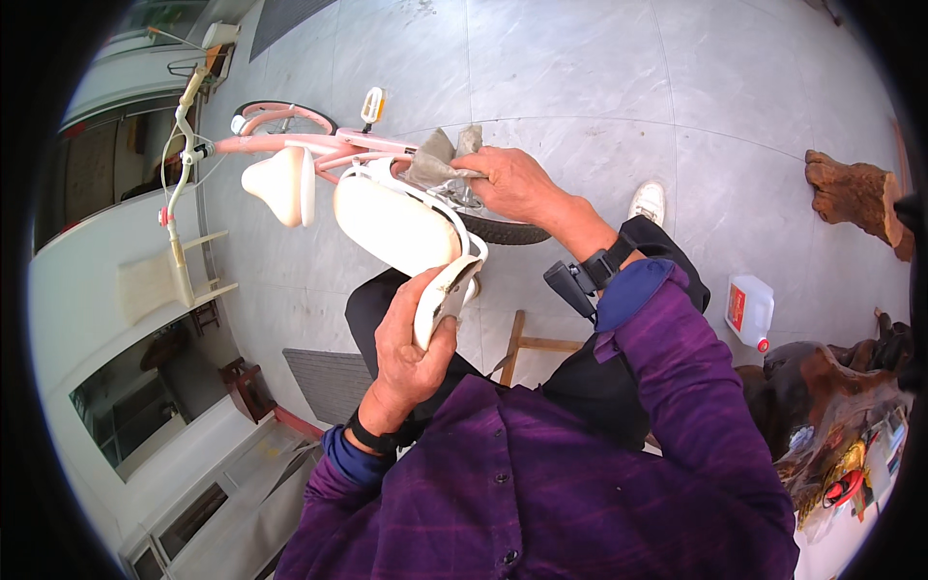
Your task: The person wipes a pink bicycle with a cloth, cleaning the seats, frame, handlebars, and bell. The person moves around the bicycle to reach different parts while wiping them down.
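A pink bicycle (268,143) stands in front of me, with a cream saddle (279,186) and a padded cream rear seat (395,221) on a white rack. My left hand (413,351) grips a white curved piece (447,299) with dark marks on its near face, at the back end of the rack. Whether that piece is fixed to the rack, I cannot tell. Pinched in my right hand (511,181) is a crumpled grey cloth (435,159), held against the bicycle above the rear wheel (504,230). The cloth hides part of the frame there.
A white pedal (373,105) sticks out on the bicycle's far side. At right a plastic jug (750,310) with a red cap and a wooden stump (852,197) rest on the tiled floor. A wooden frame (540,344) shows between my legs; a cream chair (156,286) is at left.
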{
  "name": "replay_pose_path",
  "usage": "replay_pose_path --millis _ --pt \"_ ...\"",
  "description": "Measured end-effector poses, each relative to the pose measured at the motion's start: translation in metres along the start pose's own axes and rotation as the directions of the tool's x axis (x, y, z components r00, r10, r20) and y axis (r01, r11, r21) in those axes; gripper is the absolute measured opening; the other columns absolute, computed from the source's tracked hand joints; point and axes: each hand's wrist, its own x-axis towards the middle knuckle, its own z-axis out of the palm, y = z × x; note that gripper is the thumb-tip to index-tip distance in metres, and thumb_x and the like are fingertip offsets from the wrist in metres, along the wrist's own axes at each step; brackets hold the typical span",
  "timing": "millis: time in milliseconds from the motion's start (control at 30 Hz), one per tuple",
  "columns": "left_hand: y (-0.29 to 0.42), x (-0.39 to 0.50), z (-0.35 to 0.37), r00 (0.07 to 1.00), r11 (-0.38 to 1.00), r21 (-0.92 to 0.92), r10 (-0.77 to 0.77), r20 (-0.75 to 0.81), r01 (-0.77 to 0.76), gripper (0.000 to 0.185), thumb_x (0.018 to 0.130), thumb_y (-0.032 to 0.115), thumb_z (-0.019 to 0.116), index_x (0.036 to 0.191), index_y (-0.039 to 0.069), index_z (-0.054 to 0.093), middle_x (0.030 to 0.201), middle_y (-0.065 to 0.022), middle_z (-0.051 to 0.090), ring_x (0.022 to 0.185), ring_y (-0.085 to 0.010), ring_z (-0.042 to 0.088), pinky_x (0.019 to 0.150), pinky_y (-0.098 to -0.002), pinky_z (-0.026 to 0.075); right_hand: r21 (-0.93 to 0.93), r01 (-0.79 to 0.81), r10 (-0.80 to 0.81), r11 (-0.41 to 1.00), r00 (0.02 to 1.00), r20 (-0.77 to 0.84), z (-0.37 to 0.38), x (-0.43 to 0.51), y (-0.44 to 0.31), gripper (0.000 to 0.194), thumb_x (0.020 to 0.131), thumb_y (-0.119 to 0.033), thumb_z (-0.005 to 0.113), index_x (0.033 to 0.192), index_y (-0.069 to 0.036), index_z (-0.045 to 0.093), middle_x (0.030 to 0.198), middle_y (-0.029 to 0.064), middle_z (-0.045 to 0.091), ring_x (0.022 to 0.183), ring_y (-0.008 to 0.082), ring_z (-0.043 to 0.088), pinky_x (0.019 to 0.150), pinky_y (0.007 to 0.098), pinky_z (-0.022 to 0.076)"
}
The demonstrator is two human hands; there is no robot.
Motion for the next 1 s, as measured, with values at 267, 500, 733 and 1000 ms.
replay_pose_path --millis 267,500,733,1000 --pt "0.002 0.0 0.001 0.999 1.0 0.002 0.018 -0.04 -0.018 0.053 0.085 -0.004 0.06 0.137 -0.004 0.057 0.123 -0.0176 0.067 0.111 -0.0252 0.067 0.098 -0.0349 0.051 -0.263 -0.058 0.088 0.963 0.991 0.104 -0.006 0.012 0.004 0.029 0.093 -0.018 0.068 0.121 -0.02 0.075 0.094 0.013 0.066 0.092 0.0335 0.066 0.077 0.0459 0.0526" --pt "0.0 0.0 0.002 0.998 1.0 -0.001 0.022 -0.055 -0.022 0.053 0.083 -0.004 0.063 0.136 -0.003 0.059 0.121 -0.0182 0.067 0.107 -0.0293 0.068 0.096 -0.0359 0.052 -0.146 0.054 -0.046 0.988 0.997 0.057 0.009 0.007 -0.006 0.042 0.092 -0.006 0.06 0.129 -0.023 0.072 0.095 0.0139 0.065 0.09 0.0352 0.066 0.076 0.0464 0.0535" --pt "-0.002 0.0 -0.006 0.999 0.998 -0.054 0.019 0.039 -0.017 0.055 0.089 0.009 0.061 0.142 -0.004 0.054 0.13 -0.0171 0.065 0.116 -0.0226 0.062 0.101 -0.0356 0.049 -0.38 -0.188 0.263 0.906 0.952 0.157 0.011 0.009 0.012 0.039 0.093 -0.009 0.059 0.128 -0.022 0.073 0.095 0.0137 0.066 0.093 0.0365 0.066 0.078 0.0489 0.053" --pt "-0.062 0.046 -0.079 0.974 0.977 0.202 0.103 -0.202 -0.061 0.037 0.107 0.023 0.056 0.135 0.001 0.063 0.138 -0.017 0.064 0.131 -0.0296 0.058 0.112 -0.0403 0.042 -0.076 0.021 -0.009 0.997 0.988 0.154 0.03 0.009 0.009 0.045 0.093 -0.006 0.056 0.133 -0.02 0.067 0.097 0.0175 0.065 0.089 0.0395 0.064 0.076 0.0498 0.0504"
